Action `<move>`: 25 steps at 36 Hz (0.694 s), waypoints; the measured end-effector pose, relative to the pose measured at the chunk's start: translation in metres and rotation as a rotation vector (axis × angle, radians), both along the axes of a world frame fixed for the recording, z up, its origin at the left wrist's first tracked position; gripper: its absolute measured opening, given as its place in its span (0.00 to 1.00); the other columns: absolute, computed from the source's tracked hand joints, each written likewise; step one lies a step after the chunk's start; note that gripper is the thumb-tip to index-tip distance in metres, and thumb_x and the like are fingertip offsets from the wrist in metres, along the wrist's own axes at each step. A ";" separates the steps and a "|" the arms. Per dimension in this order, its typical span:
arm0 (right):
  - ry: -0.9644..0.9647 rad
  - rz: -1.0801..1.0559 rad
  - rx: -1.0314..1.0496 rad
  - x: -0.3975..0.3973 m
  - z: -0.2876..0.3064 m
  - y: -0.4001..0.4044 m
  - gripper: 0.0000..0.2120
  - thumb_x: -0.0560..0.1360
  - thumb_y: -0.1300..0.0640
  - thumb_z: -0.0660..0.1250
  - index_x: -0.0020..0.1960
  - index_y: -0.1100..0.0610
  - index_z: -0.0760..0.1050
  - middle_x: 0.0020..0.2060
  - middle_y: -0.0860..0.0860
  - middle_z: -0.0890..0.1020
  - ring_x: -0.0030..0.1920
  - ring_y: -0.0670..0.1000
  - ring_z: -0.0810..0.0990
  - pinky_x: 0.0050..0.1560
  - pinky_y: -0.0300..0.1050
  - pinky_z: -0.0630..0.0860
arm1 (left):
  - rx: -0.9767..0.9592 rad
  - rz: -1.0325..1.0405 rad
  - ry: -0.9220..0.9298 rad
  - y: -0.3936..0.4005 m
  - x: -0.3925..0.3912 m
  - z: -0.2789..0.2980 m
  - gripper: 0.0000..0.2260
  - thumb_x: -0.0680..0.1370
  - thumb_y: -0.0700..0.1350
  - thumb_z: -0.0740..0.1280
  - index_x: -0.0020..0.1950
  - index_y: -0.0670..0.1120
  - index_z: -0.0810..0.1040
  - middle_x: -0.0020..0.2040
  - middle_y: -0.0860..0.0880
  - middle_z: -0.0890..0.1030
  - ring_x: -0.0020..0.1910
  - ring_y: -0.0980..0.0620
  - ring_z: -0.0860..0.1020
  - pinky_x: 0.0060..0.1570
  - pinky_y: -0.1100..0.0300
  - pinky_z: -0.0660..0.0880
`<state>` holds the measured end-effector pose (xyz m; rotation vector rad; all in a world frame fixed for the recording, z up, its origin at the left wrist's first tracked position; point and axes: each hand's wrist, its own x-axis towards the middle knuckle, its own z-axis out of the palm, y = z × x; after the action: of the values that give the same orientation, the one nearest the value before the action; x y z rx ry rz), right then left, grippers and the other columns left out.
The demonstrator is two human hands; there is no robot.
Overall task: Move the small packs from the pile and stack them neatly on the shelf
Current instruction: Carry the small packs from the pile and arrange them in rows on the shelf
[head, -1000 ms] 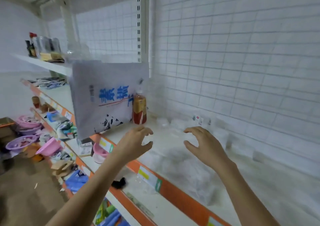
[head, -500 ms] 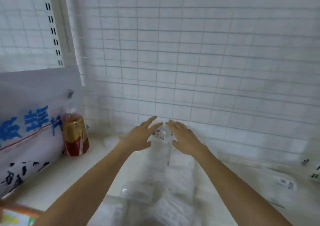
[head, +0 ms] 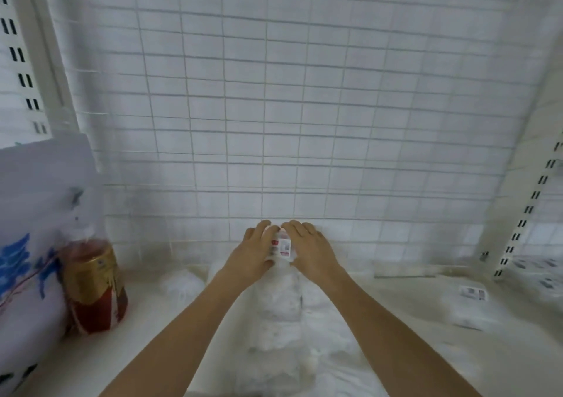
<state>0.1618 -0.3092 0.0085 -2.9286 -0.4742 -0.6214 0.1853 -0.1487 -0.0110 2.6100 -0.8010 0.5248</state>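
a white shelf (head: 396, 351) fills the lower view, closed at the back by a white wire-grid panel (head: 304, 107) with slotted uprights at either side. nearest the camera, two bare forearms reach forward over a blurred heap of small packs (head: 274, 335) in clear wrap, which runs in a rough row from the near edge toward the back. to the left stands a bottle with a gold and red label (head: 94, 284), just beside a large white bag with blue print (head: 30, 244). to the right a loose pack with a printed label (head: 472, 302) lies well apart from the row, on its own.

further in, the two hands meet at the back of the row, near the grid. the left hand (head: 256, 253) and the right hand (head: 310, 252) press in from either side on one small pack with a red and white label (head: 281, 246), fingers curved over its top and thumbs below, so both are grasping it between them (how firmly cannot be told through the blur). the pack sits at the far end of the row, touching or nearly touching the packs under it.

this looks like the placing step: the pack is being squared up at the back of the shelf. the next move likely calls for letting go without tipping it, then reaching for another pack from the heap, perhaps the stray one on the right.
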 end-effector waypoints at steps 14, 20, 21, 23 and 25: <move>-0.094 -0.145 0.021 -0.022 0.005 0.002 0.35 0.71 0.60 0.66 0.73 0.57 0.54 0.68 0.52 0.66 0.66 0.54 0.66 0.66 0.44 0.64 | -0.008 -0.045 -0.092 0.028 -0.010 0.013 0.31 0.68 0.53 0.72 0.67 0.44 0.67 0.60 0.44 0.70 0.53 0.43 0.73 0.44 0.54 0.75; -0.085 -0.251 0.287 -0.060 0.014 -0.012 0.34 0.70 0.62 0.67 0.72 0.56 0.56 0.66 0.53 0.61 0.64 0.53 0.65 0.57 0.42 0.72 | -0.099 0.025 0.130 0.044 -0.031 0.024 0.29 0.70 0.61 0.65 0.66 0.48 0.67 0.58 0.51 0.72 0.47 0.56 0.71 0.44 0.63 0.68; -0.097 -0.258 0.338 -0.068 0.014 -0.016 0.33 0.69 0.62 0.67 0.71 0.56 0.58 0.65 0.53 0.61 0.63 0.53 0.66 0.56 0.42 0.72 | -0.154 0.010 0.168 0.045 -0.037 0.024 0.25 0.72 0.58 0.65 0.65 0.49 0.68 0.59 0.52 0.73 0.48 0.57 0.71 0.46 0.63 0.67; -0.114 -0.272 0.438 -0.087 0.013 -0.025 0.33 0.67 0.63 0.69 0.69 0.56 0.60 0.63 0.53 0.62 0.61 0.54 0.67 0.55 0.42 0.73 | -0.252 -0.039 0.230 0.046 -0.049 0.025 0.19 0.75 0.54 0.65 0.64 0.49 0.70 0.58 0.51 0.74 0.51 0.58 0.70 0.50 0.64 0.66; -0.130 -0.294 0.492 -0.109 0.010 -0.034 0.33 0.65 0.64 0.70 0.67 0.57 0.62 0.60 0.52 0.63 0.58 0.53 0.68 0.53 0.42 0.74 | -0.307 -0.115 0.281 0.045 -0.063 0.026 0.16 0.76 0.51 0.65 0.63 0.49 0.71 0.57 0.51 0.74 0.53 0.58 0.71 0.49 0.66 0.65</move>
<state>0.0524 -0.3429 0.0189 -2.5073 0.0990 -0.8281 0.1219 -0.1037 0.0146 2.2730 -0.7104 0.2198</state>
